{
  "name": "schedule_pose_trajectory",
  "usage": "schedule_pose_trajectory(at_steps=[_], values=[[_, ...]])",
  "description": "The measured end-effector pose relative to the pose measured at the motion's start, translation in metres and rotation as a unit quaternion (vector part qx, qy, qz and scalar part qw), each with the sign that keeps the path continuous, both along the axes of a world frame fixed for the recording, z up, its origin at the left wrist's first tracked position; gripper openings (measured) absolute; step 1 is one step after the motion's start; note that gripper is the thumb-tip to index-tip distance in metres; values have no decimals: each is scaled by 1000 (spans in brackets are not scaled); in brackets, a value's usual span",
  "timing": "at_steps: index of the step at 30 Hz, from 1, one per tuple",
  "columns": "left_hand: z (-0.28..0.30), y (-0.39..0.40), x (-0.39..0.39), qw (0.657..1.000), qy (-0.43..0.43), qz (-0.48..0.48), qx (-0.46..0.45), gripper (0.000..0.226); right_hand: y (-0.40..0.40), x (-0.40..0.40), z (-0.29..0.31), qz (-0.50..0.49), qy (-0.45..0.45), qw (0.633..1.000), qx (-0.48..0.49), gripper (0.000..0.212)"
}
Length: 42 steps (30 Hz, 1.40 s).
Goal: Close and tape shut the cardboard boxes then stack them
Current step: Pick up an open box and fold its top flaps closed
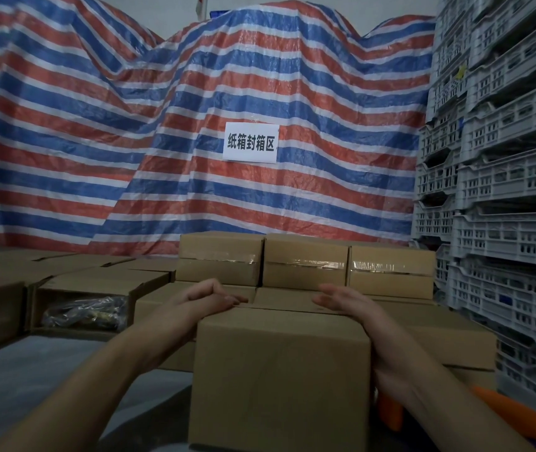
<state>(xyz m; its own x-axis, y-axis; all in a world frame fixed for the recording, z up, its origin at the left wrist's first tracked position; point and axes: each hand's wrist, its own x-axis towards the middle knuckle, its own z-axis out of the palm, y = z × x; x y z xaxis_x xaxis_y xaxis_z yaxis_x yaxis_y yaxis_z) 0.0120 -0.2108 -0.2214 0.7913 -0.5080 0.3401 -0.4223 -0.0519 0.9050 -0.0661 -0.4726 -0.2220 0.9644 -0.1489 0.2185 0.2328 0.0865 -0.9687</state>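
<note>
As hands flank it, box (279, 370) plain (untaped).

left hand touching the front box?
Touching. Head view: the left hand rests on the far top edge of the front box.

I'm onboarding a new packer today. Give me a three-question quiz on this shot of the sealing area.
1. True or false: the nearest box is held between the left hand and the right hand.
2. How many taped boxes form the top row behind it?
3. The grey crates stand: A) left, B) right, C) behind the striped tarp.

Key: 1 true; 2 three; 3 B.
</note>
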Motion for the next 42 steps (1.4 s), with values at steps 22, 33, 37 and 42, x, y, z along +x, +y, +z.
schedule_pose_trajectory(at_steps=[22,33,37,42], values=[[49,-69,-51,909,-217,57,350,40,1,-1,4,-5,3,999,-43,28],[42,-76,-56,856,-194,42,477,60,3,-18,9,-27,-5,979,-203,21],[42,-78,-53,860,-179,43,475,61,-14,-37,16,-161,-72,902,-394,16],[43,-78,-56,863,-171,40,474,61,-49,-74,11,-255,-24,699,-667,32]])
